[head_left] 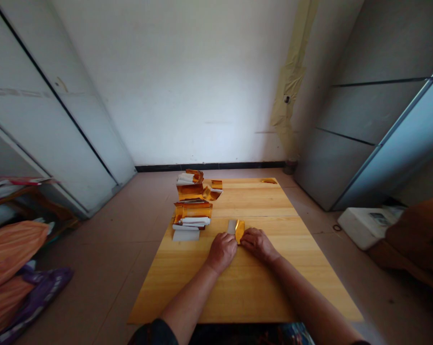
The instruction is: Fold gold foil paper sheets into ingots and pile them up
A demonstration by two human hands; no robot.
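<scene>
A small sheet of gold foil paper [239,232] lies on the wooden table between my hands, partly folded over. Its pale grey-white side shows as a flat strip on the left. My left hand [222,250] has its fingers curled down on the sheet's lower left part. At the right edge, the fingers of my right hand [260,245] are closed and bent against the gold side. The fingertips of both hands are partly hidden. To the left of the hands stands a stack of gold foil paper [193,211], with rolled white-sided pieces at its front.
More gold foil paper [190,191] lies at the table's far left. One curled gold piece [269,181] rests near the far right corner of the wooden table [259,292]. A white box [362,227] sits on the floor at right, and orange cloth [15,249] at left.
</scene>
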